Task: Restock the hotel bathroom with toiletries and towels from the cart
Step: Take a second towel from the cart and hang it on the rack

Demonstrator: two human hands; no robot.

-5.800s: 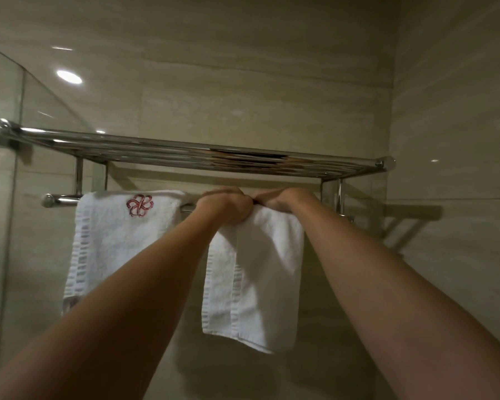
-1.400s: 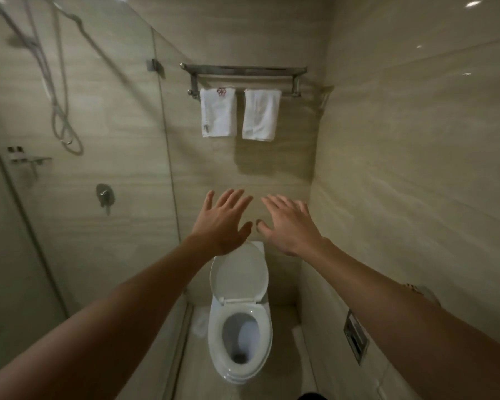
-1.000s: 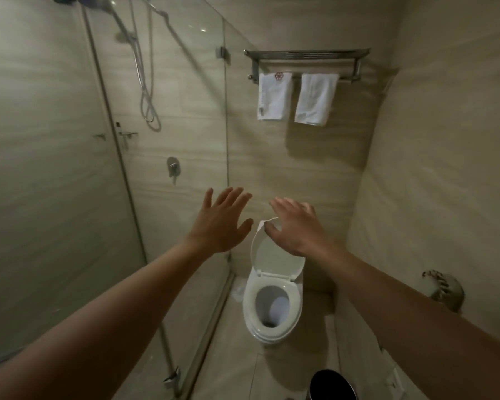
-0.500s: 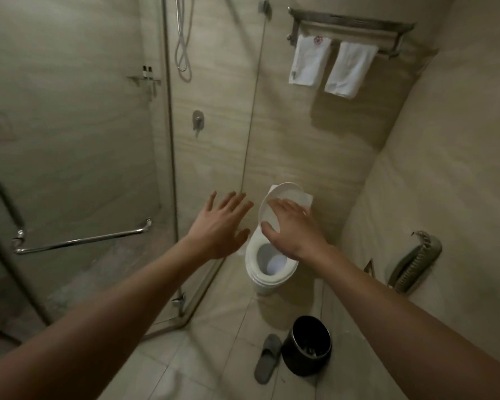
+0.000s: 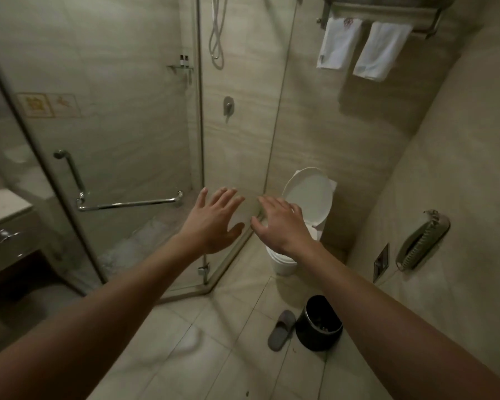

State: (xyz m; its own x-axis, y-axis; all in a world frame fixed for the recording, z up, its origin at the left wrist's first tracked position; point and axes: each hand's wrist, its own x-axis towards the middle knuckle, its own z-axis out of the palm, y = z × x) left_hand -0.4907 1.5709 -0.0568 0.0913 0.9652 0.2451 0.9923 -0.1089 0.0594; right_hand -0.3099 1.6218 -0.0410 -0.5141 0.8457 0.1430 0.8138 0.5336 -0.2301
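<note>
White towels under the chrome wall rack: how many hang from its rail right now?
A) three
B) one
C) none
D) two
D: a white towel with a red emblem and a plain white towel hang side by side from the rail of the chrome wall rack.

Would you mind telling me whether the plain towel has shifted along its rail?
No: the plain towel still hangs on the rail, just right of the logo towel.

Open toilet (image 5: 309,197), black bin (image 5: 319,324) beside grey slipper (image 5: 280,330), wall phone (image 5: 422,243)
</note>
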